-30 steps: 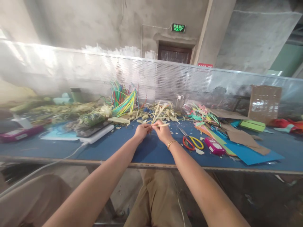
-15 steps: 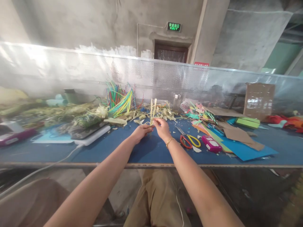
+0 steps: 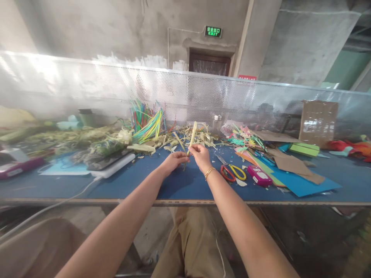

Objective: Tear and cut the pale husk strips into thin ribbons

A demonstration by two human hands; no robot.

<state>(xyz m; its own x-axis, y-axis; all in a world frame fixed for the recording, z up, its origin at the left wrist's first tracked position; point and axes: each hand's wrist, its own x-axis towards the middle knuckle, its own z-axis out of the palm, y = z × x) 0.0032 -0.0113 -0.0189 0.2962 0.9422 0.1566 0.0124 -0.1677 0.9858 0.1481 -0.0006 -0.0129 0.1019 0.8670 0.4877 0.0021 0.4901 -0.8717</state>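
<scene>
Over the middle of the table my right hand [image 3: 199, 156] is closed in a pinch on a pale yellow strip [image 3: 194, 131] that looks like dried husk; the strip stands up, leaning slightly right. My left hand [image 3: 174, 162] is closed too, its fingertips pinching the lower end of the strips just below the right fingers. A second, thinner husk strip [image 3: 179, 139] slants up to the left from the same spot. The two hands nearly touch, and the fingers hide where the strips meet. To the right of my right hand lie scissors [image 3: 232, 172] with one red and one yellow handle loop.
Husk scraps [image 3: 203, 135] spread along the back, with colourful pipe cleaners [image 3: 146, 121] standing among them. A purple box [image 3: 259, 175], blue sheet [image 3: 304, 183] and cardboard lie right. Left are a white power strip [image 3: 116, 166] and its cable. A perforated screen [image 3: 179, 90] edges the table.
The two strips stood upright and nearly parallel; now they spread apart, one tilting left and the broader one leaning right. My hands have barely shifted.
</scene>
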